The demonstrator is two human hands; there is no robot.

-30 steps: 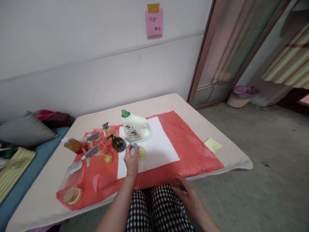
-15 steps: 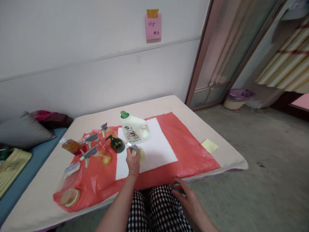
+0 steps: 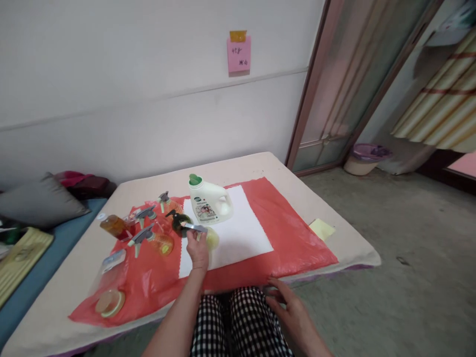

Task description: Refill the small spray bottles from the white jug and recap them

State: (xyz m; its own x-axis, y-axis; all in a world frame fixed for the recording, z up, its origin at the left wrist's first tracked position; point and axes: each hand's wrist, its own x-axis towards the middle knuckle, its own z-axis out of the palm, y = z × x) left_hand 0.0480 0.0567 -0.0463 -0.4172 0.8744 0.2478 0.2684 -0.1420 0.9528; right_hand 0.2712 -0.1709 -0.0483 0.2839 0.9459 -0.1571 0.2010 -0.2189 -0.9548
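Observation:
My left hand [image 3: 197, 250] is closed around the upper part of a spray bottle [image 3: 212, 239] with a grey trigger head and a yellowish body over white paper [image 3: 243, 233]. The bottle's neck is hidden by the fingers. Its head points left toward a dark green pump bottle [image 3: 179, 223]. Behind it stands a white jug [image 3: 213, 204] with a handle, a picture label and a green mouth. My right hand [image 3: 288, 305] rests by my right knee, its fingers loosely apart and holding nothing.
More spray bottles [image 3: 162, 244] and an amber bottle [image 3: 116, 227] crowd the left of the red plastic sheet [image 3: 297, 238]. A round lidded jar [image 3: 110, 303] is at the front left. A yellow paper [image 3: 322, 229] lies at the right. A bin [image 3: 362, 158] is on the floor.
My left hand has shifted slightly left, with the spray head now nearer the dark pump bottle. The view has tilted up a little. My right hand stays by my knee.

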